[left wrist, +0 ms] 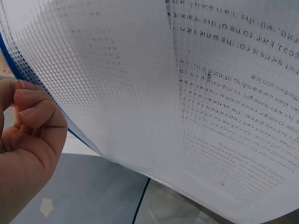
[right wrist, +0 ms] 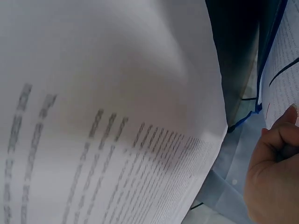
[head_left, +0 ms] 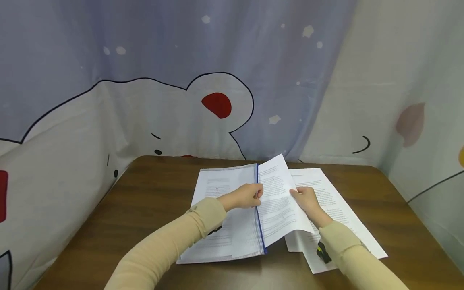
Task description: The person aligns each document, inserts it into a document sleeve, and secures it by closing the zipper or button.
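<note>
1. Well, with the middle of the blue edge as the dial's centre and twelve pointing away from the person, the left sleeve (head_left: 170, 241) is slanting in from eight o'clock and the right sleeve (head_left: 355, 249) from four.
2. Beside the right cuff, a dark item with a yellow patch (head_left: 322, 253) is showing; what it is, I cannot tell.
3. At three o'clock, the right hand (head_left: 308, 200) is pinching a printed sheet (head_left: 279, 209) by its right side, probably steadying the page while leaving its opposite side free.
4. That sheet is spanning the gap between the hands, its near right corner curling up; its left side is meeting the blue edge, and how far it may be passing inside, I cannot tell.
5. Just off centre toward ten, the left hand (head_left: 250, 195) is gripping the blue edge (head_left: 261, 229) with bent fingers, seemingly holding that side raised and firm.
6. Toward nine, the clear mesh pouch (head_left: 244, 237) is lying with printed paper showing through, its blue side facing the right hand, perhaps for access.
7. Toward three, loose printed papers (head_left: 348, 225) are overlapping on the brown table (head_left: 159, 193), seemingly placed within the right hand's reach.
8. Beyond, at twelve, a patterned cloth (head_left: 166, 44) is hanging.
</note>
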A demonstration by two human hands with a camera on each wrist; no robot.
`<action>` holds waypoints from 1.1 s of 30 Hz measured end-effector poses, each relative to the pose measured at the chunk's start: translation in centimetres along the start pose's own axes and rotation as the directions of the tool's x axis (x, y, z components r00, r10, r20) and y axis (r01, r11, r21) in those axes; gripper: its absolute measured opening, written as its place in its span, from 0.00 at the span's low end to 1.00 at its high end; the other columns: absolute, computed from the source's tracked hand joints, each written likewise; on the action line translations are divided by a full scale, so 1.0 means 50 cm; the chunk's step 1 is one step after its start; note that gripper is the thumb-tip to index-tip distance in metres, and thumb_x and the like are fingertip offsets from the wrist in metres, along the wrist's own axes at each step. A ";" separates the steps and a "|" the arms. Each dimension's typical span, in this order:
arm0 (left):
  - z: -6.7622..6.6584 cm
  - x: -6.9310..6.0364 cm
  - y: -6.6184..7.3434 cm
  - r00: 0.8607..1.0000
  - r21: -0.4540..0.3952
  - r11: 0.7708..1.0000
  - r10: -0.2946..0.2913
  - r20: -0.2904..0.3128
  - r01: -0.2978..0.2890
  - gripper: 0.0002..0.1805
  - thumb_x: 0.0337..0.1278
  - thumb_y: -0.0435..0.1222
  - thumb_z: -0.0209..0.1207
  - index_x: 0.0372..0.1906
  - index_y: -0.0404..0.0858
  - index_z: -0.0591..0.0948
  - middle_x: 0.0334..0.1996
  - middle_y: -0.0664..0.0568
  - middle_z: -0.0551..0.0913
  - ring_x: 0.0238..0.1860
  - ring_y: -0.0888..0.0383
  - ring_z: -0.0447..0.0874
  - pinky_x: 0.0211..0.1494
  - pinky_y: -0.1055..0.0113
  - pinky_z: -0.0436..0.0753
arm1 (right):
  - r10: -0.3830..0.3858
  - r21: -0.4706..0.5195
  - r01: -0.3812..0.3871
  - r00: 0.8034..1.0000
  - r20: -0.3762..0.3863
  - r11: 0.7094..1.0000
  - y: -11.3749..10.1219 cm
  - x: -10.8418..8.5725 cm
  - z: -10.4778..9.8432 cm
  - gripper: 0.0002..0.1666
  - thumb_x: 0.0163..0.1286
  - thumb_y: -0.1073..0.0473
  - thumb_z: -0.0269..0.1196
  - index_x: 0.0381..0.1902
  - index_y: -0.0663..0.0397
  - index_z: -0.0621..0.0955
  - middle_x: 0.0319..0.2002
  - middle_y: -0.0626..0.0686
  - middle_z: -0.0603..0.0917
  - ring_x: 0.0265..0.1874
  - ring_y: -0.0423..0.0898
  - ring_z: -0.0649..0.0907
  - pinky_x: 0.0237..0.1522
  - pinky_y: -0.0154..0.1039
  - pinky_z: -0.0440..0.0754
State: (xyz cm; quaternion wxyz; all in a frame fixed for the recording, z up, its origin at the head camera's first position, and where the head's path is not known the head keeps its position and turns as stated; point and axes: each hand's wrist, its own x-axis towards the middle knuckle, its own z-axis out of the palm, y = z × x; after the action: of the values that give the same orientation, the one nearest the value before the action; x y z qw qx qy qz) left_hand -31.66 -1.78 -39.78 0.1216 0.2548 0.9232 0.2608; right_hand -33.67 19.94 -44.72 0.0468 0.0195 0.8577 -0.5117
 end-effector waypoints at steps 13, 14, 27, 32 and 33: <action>-0.003 -0.001 0.008 0.999 0.032 0.999 0.016 -0.034 -0.015 0.13 0.51 0.25 0.57 0.26 0.41 0.65 0.13 0.58 0.65 0.18 0.64 0.65 0.22 0.77 0.62 | 0.023 0.054 -0.023 1.000 -0.003 0.998 -0.017 -0.002 0.039 0.21 0.70 0.62 0.52 0.48 0.81 0.75 0.30 0.66 0.84 0.16 0.37 0.80 0.20 0.29 0.80; -0.004 -0.002 0.009 0.999 0.028 0.999 0.019 -0.038 -0.018 0.13 0.51 0.25 0.57 0.26 0.40 0.65 0.13 0.58 0.65 0.18 0.64 0.65 0.22 0.76 0.62 | 0.022 0.057 -0.022 1.000 -0.005 0.998 -0.017 -0.001 0.042 0.21 0.70 0.63 0.52 0.47 0.81 0.75 0.30 0.67 0.84 0.16 0.37 0.79 0.20 0.29 0.80; -0.004 0.014 0.019 0.996 0.028 0.998 0.058 -0.065 -0.056 0.13 0.51 0.25 0.58 0.27 0.40 0.65 0.15 0.57 0.66 0.18 0.64 0.65 0.21 0.77 0.62 | -0.067 0.018 0.069 0.995 -0.073 0.997 -0.035 -0.008 0.093 0.15 0.63 0.67 0.55 0.32 0.82 0.79 0.21 0.65 0.82 0.13 0.38 0.75 0.17 0.27 0.74; -0.001 0.022 0.021 0.994 0.049 0.996 0.078 -0.076 -0.075 0.12 0.49 0.25 0.58 0.27 0.39 0.66 0.14 0.58 0.65 0.17 0.65 0.63 0.22 0.77 0.61 | -0.096 -0.002 0.096 0.990 -0.101 0.995 -0.038 -0.009 0.106 0.14 0.61 0.67 0.57 0.23 0.77 0.79 0.15 0.56 0.78 0.12 0.37 0.72 0.16 0.27 0.71; -0.001 0.023 0.023 0.994 0.050 0.996 0.080 -0.076 -0.076 0.11 0.49 0.24 0.58 0.27 0.38 0.67 0.14 0.58 0.65 0.17 0.65 0.63 0.21 0.77 0.61 | -0.096 -0.009 0.096 0.990 -0.103 0.995 -0.038 -0.009 0.108 0.15 0.61 0.67 0.57 0.19 0.75 0.78 0.13 0.54 0.76 0.12 0.37 0.71 0.15 0.28 0.71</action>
State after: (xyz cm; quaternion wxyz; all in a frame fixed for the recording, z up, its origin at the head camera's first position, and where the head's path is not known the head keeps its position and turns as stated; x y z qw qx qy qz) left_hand -32.17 -0.36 -39.24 0.0690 0.2832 0.9224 0.2533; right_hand -33.07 14.28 -45.54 -0.0221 0.0047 0.8599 -0.5099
